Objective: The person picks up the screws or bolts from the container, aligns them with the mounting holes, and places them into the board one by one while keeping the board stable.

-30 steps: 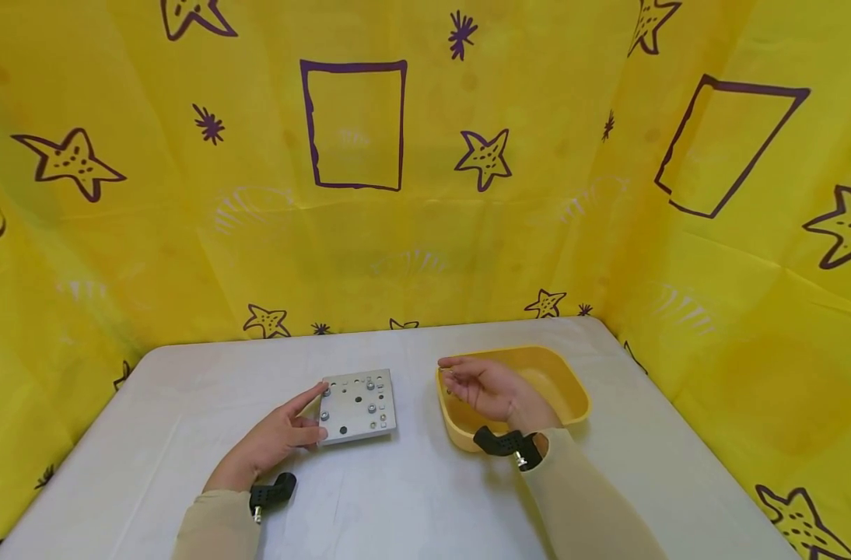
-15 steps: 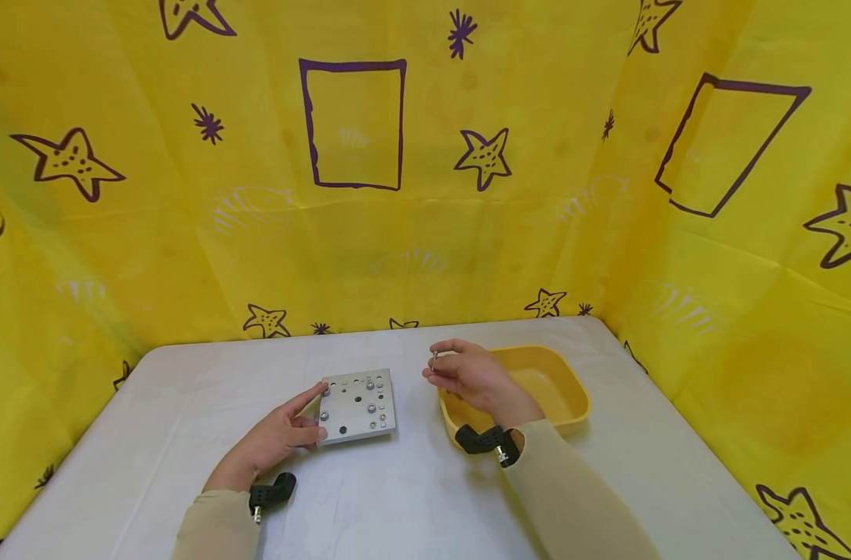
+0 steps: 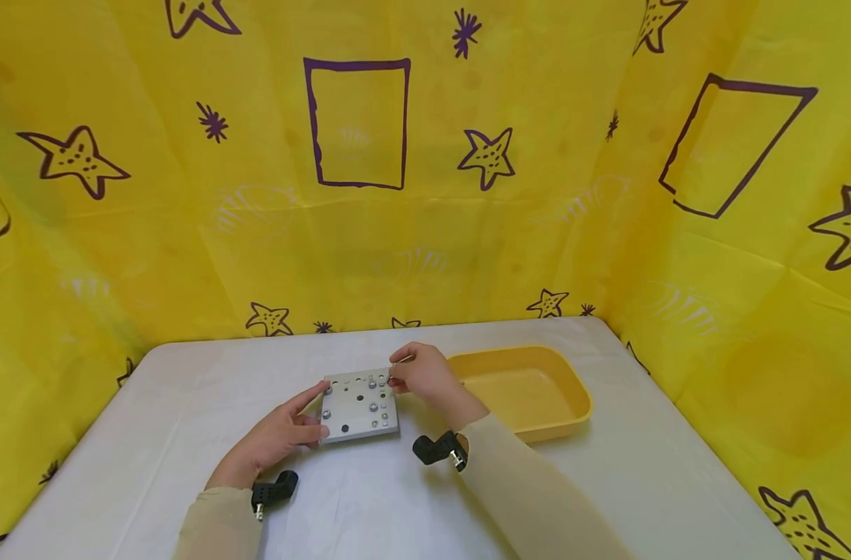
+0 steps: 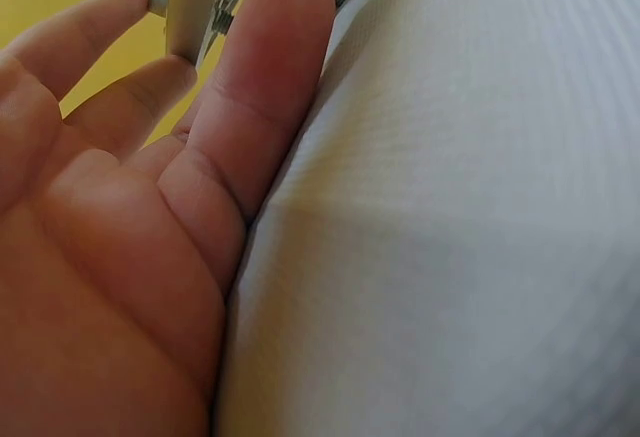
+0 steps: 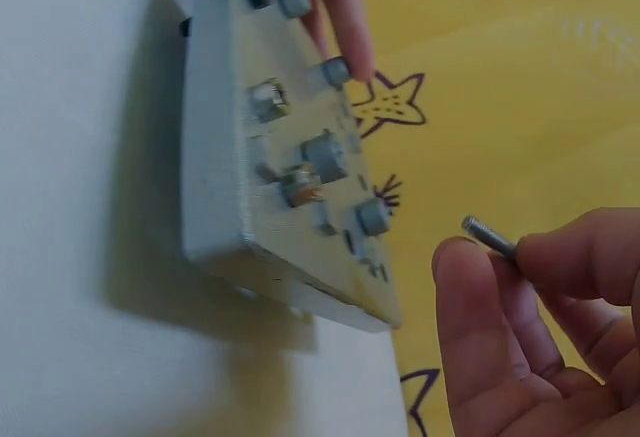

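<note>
- Silver-grey rectangular metal plate with drilled holes (image 3: pixel 358 414) sits towards the middle of the white cloth-covered table (image 3: pixel 341 498), round-headed metal bolts (image 5: pixel 325 157) standing in it
- Right hand (image 3: pixel 425 377) has swung leftward from above the yellow rounded plastic tray (image 3: pixel 537 393) to the plate's far right corner, bringing a small grey threaded metal screw (image 5: pixel 488 235) with it
- Its thumb and fingers pinch that screw, which shows apart from the plate in the right wrist view
- Left hand (image 3: pixel 277 432) has stayed put, partly open around the plate's left edge, fingers and thumb holding it
- So the loose screw is now at the plate instead of over the tray, while the plate itself has hardly shifted; I judge the screw not yet seated
</note>
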### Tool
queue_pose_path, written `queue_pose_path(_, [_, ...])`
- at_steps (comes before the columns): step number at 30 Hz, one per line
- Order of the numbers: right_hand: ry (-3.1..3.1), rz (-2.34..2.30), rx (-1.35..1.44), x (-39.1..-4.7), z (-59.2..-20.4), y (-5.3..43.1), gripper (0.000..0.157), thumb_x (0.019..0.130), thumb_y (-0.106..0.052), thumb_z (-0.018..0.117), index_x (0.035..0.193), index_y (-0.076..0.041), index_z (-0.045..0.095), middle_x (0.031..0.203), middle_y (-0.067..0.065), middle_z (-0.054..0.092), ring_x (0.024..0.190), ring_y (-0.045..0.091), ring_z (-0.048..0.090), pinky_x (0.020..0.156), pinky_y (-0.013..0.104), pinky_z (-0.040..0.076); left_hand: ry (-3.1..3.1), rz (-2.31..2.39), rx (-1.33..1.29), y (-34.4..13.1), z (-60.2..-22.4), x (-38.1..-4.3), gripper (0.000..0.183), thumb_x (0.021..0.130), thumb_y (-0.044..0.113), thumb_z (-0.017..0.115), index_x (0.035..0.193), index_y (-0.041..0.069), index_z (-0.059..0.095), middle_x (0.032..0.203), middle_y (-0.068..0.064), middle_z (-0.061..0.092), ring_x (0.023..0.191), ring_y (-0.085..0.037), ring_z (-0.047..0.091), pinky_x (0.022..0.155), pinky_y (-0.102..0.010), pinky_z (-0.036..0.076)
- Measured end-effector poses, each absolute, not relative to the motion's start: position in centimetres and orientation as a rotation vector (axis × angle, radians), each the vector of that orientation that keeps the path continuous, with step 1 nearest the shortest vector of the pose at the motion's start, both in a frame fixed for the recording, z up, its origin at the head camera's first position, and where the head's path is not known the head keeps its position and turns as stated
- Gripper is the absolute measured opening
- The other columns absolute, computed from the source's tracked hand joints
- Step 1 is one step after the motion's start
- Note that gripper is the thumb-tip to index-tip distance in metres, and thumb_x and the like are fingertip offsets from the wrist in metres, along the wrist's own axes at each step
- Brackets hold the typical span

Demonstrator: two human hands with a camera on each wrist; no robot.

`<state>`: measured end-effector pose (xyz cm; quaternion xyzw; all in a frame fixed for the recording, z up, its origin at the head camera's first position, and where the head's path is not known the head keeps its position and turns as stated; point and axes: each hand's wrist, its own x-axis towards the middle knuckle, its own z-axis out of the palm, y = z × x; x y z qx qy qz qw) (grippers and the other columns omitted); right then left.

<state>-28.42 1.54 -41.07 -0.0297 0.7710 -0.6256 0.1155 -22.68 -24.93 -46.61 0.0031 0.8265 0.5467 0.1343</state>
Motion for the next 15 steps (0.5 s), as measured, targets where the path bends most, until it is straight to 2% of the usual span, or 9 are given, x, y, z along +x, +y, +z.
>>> queue_pose_path(8, [2.422, -1.64, -0.124, -28.0, -41.8, 0.4, 0.012, 0.094, -0.001, 0.063, 0.106, -0.002, 0.066, 0.087, 0.009, 0.065, 0.07, 0.022, 0.064, 0.067, 0.031, 0.054, 2.393, 1.591, 0.033, -25.0, -46.6, -22.7, 0.084, 0.084, 0.023, 0.081, 0.155, 0.032, 0.037, 0.097, -0.011, 0.066, 0.083, -0.027, 0.059, 0.073, -0.039, 0.04])
queue_pose_path(15, [2.474, -1.59, -0.106, -27.8, -42.2, 0.0, 0.01, 0.094, 0.0, 0.063, 0.101, -0.005, 0.067, 0.088, 0.006, 0.063, 0.07, 0.019, 0.062, 0.065, 0.028, 0.053, 2.389, 1.603, 0.05, -25.0, -46.7, -22.7, 0.084, 0.084, 0.022, 0.081, 0.156, 0.031, 0.037, 0.096, -0.011, 0.067, 0.082, -0.027, 0.059, 0.072, -0.038, 0.04])
